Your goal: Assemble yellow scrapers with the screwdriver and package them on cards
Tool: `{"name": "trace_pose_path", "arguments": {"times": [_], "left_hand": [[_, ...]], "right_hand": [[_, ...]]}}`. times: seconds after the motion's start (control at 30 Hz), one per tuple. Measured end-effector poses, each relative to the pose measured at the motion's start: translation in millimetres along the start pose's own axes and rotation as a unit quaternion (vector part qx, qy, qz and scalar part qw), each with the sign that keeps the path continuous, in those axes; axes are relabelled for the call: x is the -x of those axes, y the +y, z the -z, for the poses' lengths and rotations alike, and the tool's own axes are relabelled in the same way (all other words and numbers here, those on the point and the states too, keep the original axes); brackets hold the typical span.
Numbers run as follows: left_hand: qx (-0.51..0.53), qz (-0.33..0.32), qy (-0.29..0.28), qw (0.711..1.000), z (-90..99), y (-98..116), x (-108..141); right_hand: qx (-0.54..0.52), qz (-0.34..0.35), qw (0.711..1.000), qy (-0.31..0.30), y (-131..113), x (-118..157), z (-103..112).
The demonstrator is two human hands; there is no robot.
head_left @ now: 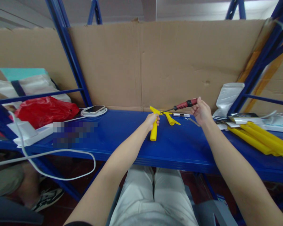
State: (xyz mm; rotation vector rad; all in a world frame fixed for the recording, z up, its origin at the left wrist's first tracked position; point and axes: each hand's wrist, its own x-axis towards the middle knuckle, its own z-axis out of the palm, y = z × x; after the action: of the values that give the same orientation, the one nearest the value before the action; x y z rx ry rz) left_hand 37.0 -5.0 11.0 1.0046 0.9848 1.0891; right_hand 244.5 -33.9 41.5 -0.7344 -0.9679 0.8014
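Observation:
My left hand (152, 121) is closed round the handle of a yellow plastic piece (153, 134), whose flared head sticks out above my fingers. In my right hand (202, 111) is the end of a screwdriver (185, 104) with a red and black handle. Its thin shaft slants down to the left, and the tip meets or lies right by the head of the piece; I cannot tell which. Just beyond, a second yellow plastic piece (170, 120) lies on the blue table (127, 138). A small white and black object (181, 115) is behind it.
Several yellow tubes (261, 138) lie at the right, near a white plastic bag (230, 97). To the left are a phone (96, 109) on a coiled white cable, a red bag (47, 110) and a white power strip (41, 132). A cardboard wall (174, 62) closes the back.

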Motion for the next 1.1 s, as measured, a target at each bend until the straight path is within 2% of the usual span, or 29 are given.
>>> {"name": "trace_pose_path", "arguments": {"times": [0.17, 0.4, 0.83, 1.1], "left_hand": [[0.000, -0.002, 0.006, 1.000, -0.2, 0.6, 1.0], [-0.009, -0.005, 0.001, 1.000, 0.4, -0.1, -0.4], [-0.017, -0.009, -0.005, 1.000, 1.2, -0.3, -1.7], [-0.010, -0.008, -0.001, 1.000, 2.0, -0.5, -2.9]], "right_hand": [[0.007, -0.018, 1.000, 0.000, -5.2, 3.7, -3.7], [0.002, 0.024, 1.000, 0.004, -3.0, 4.1, -3.7], [0.007, 0.028, 1.000, 0.002, 3.6, -1.3, 1.2], [0.000, -0.008, 1.000, -0.030, -2.3, 2.5, -0.2]]}}
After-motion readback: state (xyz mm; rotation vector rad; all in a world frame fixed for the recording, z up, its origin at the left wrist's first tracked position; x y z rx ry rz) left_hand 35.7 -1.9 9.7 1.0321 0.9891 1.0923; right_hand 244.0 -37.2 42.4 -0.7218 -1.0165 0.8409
